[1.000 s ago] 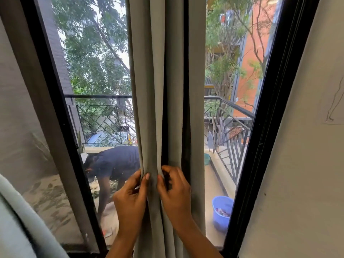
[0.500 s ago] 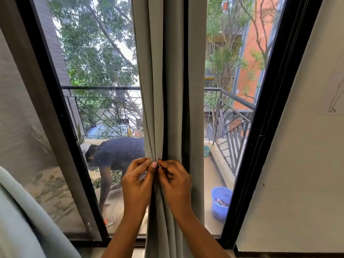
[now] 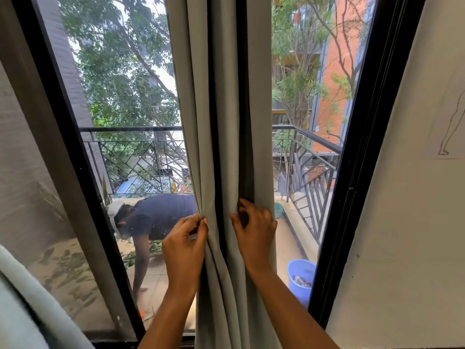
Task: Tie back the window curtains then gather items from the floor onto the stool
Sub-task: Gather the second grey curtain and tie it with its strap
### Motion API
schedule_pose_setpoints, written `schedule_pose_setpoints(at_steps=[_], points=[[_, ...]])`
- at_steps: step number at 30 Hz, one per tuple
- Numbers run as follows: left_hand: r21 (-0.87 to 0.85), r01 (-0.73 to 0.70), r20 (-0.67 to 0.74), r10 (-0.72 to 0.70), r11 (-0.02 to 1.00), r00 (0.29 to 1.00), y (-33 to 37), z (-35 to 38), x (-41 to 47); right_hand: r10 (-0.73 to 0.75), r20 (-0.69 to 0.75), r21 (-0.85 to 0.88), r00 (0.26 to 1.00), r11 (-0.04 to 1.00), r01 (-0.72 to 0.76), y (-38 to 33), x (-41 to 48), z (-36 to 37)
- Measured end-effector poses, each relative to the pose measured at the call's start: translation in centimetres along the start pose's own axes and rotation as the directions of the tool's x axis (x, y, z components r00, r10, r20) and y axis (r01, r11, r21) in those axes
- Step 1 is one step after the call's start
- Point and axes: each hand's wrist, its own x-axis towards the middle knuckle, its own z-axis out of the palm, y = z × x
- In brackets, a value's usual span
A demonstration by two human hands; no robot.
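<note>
A grey curtain (image 3: 221,96) hangs bunched in folds down the middle of a black-framed window (image 3: 362,152). My left hand (image 3: 185,244) pinches the left folds of the curtain between thumb and fingers. My right hand (image 3: 254,229) grips the right folds, fingers curled into a dark gap between pleats. The two hands are a short way apart at the same height. No stool or floor items are in view.
Another pale curtain (image 3: 22,306) hangs at the lower left. A plain wall (image 3: 407,222) with a line drawing is at the right. Outside on the balcony a person in a dark shirt (image 3: 158,217) bends over, and a blue bucket (image 3: 300,278) stands by the railing.
My hands have moved a little apart on the curtain; half a second ago their fingertips met at one fold. The view has tilted slightly upward.
</note>
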Motion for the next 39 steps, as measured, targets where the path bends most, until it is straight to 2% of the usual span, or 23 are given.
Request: schedule_pose_setpoints(at_steps=[4, 9, 14, 19, 22, 27, 29, 31, 32, 34, 35, 37, 39], points=[[0.025, -0.005, -0.014, 0.005, 1.000, 1.000, 0.0, 0.3, 0.2, -0.012, -0.046, 0.009, 0.999, 1.000, 0.012, 0.4, -0.4, -0.2], [-0.069, 0.005, -0.037, -0.007, 0.998, 0.999, 0.1, 0.6, -0.9, -0.124, -0.097, 0.178, 0.988, 0.974, 0.140, -0.3, -3.8, -1.4], [-0.153, 0.076, -0.047, -0.084, 0.985, 0.995, 0.5, 1.0, -2.2, -0.134, 0.005, 0.364, 0.991, 0.923, 0.123, -1.3, -5.9, -2.1], [-0.229, 0.166, 0.060, -0.156, 0.959, 0.986, 0.5, 0.9, -1.9, -0.139, 0.098, 0.486, 0.985, 0.871, 0.075, -1.4, -5.0, -2.9], [-0.238, 0.180, 0.069, -0.168, 0.954, 0.983, 0.5, 0.9, -1.9, -0.116, 0.127, 0.532, 0.985, 0.846, 0.031, -1.4, -5.0, -3.1], [-0.210, 0.148, 0.083, -0.133, 0.966, 0.988, 1.2, 0.9, -1.7, -0.115, 0.197, 0.477, 0.974, 0.879, 0.007, -0.9, -5.1, -2.6], [-0.155, 0.116, 0.044, -0.111, 0.981, 0.993, 1.2, 1.1, -1.2, -0.156, 0.232, 0.403, 0.960, 0.914, 0.051, -0.7, -4.5, -2.9], [-0.082, 0.087, -0.008, -0.088, 0.993, 0.996, 1.3, 1.3, -0.8, -0.172, 0.103, 0.300, 0.980, 0.944, 0.135, -0.2, -3.6, -3.5], [-0.060, 0.082, -0.020, -0.083, 0.995, 0.996, 1.3, 1.5, -0.7, -0.148, -0.016, 0.233, 0.989, 0.961, 0.148, 0.3, -3.0, -3.7], [-0.052, 0.084, -0.012, -0.085, 0.995, 0.996, 1.0, 1.8, -0.7, -0.017, -0.199, 0.171, 0.980, 0.984, 0.052, 1.1, -1.6, -3.8], [-0.053, 0.092, -0.003, -0.092, 0.994, 0.996, 0.8, 1.9, -0.6, 0.067, -0.209, 0.195, 0.976, 0.980, -0.025, 1.6, -0.6, -3.7], [-0.043, 0.110, 0.011, -0.110, 0.993, 0.994, 0.3, 2.0, -0.5, 0.197, -0.108, 0.284, 0.974, 0.945, -0.160, 2.2, 0.9, -3.6], [-0.048, 0.126, 0.016, -0.125, 0.991, 0.992, 0.0, 2.0, -0.4, 0.163, -0.060, 0.318, 0.985, 0.938, -0.136, 2.4, 1.2, -3.4]])
